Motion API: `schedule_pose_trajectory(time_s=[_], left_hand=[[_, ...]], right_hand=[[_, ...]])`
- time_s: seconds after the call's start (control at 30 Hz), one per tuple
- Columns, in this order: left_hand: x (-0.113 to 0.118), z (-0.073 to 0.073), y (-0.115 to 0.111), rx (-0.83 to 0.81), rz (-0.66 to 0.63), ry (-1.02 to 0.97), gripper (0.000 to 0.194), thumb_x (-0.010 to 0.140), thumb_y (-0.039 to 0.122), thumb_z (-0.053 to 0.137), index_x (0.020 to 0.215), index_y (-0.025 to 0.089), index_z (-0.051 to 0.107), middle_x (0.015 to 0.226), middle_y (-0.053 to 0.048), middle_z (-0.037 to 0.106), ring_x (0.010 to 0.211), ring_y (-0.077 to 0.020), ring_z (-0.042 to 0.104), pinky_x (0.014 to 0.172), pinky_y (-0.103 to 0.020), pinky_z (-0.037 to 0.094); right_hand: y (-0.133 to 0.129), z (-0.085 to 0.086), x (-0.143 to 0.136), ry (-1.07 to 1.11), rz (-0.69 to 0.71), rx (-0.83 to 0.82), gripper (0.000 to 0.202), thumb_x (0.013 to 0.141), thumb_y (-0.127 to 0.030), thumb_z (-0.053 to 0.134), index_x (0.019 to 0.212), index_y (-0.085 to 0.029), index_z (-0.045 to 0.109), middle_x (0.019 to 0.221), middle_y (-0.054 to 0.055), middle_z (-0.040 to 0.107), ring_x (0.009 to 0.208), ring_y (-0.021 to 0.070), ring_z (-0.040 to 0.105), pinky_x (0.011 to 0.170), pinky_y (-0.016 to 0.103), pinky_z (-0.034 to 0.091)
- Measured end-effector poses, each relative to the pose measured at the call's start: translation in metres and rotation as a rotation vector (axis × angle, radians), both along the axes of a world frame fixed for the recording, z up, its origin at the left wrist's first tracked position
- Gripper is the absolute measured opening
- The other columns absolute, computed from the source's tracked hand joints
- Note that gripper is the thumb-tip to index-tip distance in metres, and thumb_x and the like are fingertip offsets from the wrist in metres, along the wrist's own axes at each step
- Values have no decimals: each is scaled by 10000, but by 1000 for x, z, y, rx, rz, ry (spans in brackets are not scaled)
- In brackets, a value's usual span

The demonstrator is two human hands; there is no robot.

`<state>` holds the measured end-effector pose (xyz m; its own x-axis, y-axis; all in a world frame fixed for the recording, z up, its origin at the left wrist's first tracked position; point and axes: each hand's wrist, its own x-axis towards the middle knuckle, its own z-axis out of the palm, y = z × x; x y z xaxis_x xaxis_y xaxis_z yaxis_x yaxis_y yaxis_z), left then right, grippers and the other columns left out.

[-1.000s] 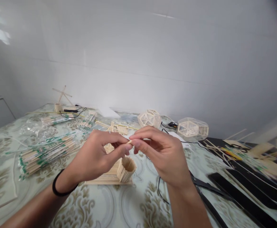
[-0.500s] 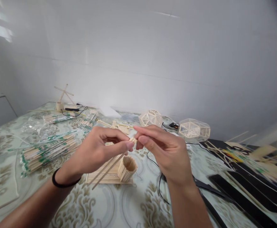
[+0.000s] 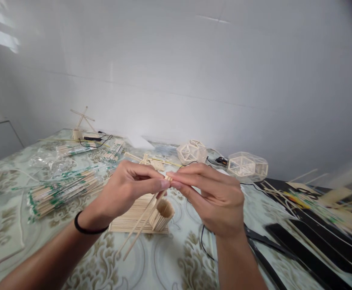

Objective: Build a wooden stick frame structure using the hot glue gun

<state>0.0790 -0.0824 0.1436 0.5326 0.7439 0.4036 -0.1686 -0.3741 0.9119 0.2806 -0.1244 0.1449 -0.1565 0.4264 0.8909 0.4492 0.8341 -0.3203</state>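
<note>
Both hands meet in the middle of the head view around the joined end of two thin wooden sticks (image 3: pixel 139 228). My left hand (image 3: pixel 126 187) pinches that end between thumb and fingers, and the sticks slant down toward me. Thumb and fingertips of my right hand (image 3: pixel 213 195) are closed on the same end, where short pale pieces of wood (image 3: pixel 167 178) show between the fingertips. Below lies a flat base of sticks laid side by side (image 3: pixel 124 221), with a round stick cup (image 3: pixel 163 215) at its right end.
Bundles of sticks in green-marked wrappers (image 3: pixel 64 191) lie on the left. Two geometric wooden frames (image 3: pixel 247 166) stand at the back. A small stick model (image 3: pixel 77 133) is at the far left. Black strips (image 3: pixel 302 249), scissors and loose sticks crowd the right side.
My right fingertips have come in closer and now press against the sticks' joined end. The lower ends of the sticks have swung slightly right and toward me.
</note>
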Motion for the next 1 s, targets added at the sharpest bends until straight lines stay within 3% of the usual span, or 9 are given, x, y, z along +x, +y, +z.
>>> schedule_pose_trajectory(time_s=[0.1, 0.27, 0.4, 0.6, 0.83, 1.0], left_hand=[[0, 3, 0, 5, -33, 16, 241, 928, 300, 796, 721, 177, 804, 697, -13, 722, 689, -120, 609, 683, -255, 475], [0, 8, 2, 13, -64, 77, 236, 875, 324, 859, 697, 178, 805, 647, 2, 688, 640, -101, 565, 625, -233, 437], [0, 7, 3, -6, -133, 95, 315, 913, 376, 822, 680, 167, 793, 650, -16, 698, 644, -108, 580, 639, -241, 457], [1, 5, 0, -66, -186, 17, 165, 862, 284, 874, 752, 176, 816, 681, -5, 707, 641, -99, 584, 595, -227, 457], [5, 0, -8, -27, -134, -78, 193, 896, 271, 842, 726, 190, 796, 670, 5, 707, 625, -95, 577, 584, -236, 450], [9, -2, -5, 3, -21, -132, 175, 919, 282, 819, 763, 206, 794, 739, 22, 685, 731, -90, 605, 697, -215, 489]], right_hand=[[4, 0, 1, 73, 84, -121, 303, 899, -112, 816, 1055, -365, 874, 885, -7, 808, 770, 158, 721, 699, 306, 602], [10, -3, 5, 172, 333, -399, 220, 973, -246, 770, 1146, -362, 841, 973, 14, 731, 854, 144, 692, 718, 277, 603], [11, -3, 10, 140, 465, -478, 107, 1006, -332, 739, 1040, -299, 835, 956, 22, 692, 816, 137, 664, 715, 283, 583], [10, -4, 9, 102, 448, -414, 132, 997, -376, 751, 1011, -281, 841, 918, 31, 734, 859, 162, 665, 760, 309, 545], [16, -12, 1, 178, 510, -343, 105, 1000, -335, 755, 1044, -305, 845, 914, 10, 731, 868, 150, 652, 793, 304, 518], [18, -16, -2, 270, 428, -386, 148, 1014, -331, 737, 1117, -345, 842, 941, -3, 728, 850, 130, 650, 771, 275, 533]])
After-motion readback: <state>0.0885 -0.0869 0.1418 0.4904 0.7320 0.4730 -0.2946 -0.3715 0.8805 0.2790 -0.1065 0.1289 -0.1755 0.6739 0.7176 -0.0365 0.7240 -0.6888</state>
